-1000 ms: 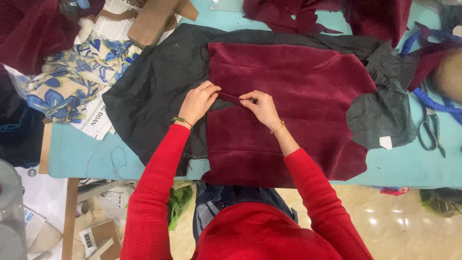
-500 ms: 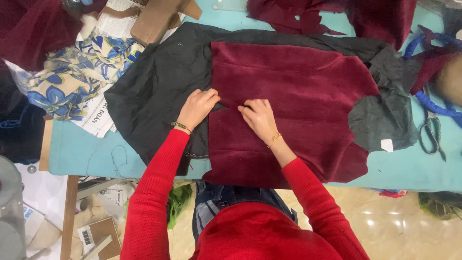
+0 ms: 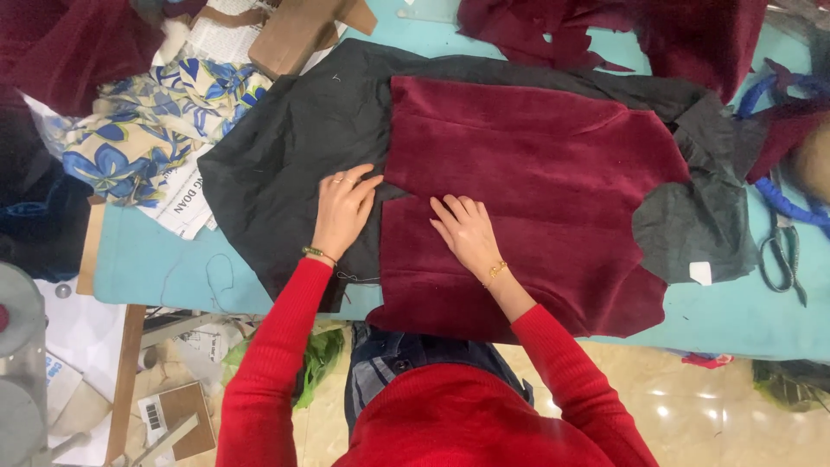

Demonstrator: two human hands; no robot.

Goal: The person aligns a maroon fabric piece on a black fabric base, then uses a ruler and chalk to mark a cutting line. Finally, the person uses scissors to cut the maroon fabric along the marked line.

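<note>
Two flat hands pressed on maroon velvet, nothing gripped.

Both were released, palms down: the left hand (image 3: pixel 343 210) sat at the notched edge of the maroon velvet panel (image 3: pixel 527 173), the right hand (image 3: pixel 468 233) just beside it on the pile. That panel lay spread over dark grey lining fabric (image 3: pixel 285 164) on the turquoise table (image 3: pixel 147 259). It looked soft, limp and light, likely best pinched at the edge. Scissors (image 3: pixel 782 251) rested well apart; the velvet's near hem was hidden behind the red sleeves.

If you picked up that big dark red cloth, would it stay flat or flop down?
The dark red cloth would probably flop: it lies limp with soft folds. Its velvety nap likely grips the black fabric underneath rather than sliding. Both hands, left hand and right hand, press it flat.
</note>
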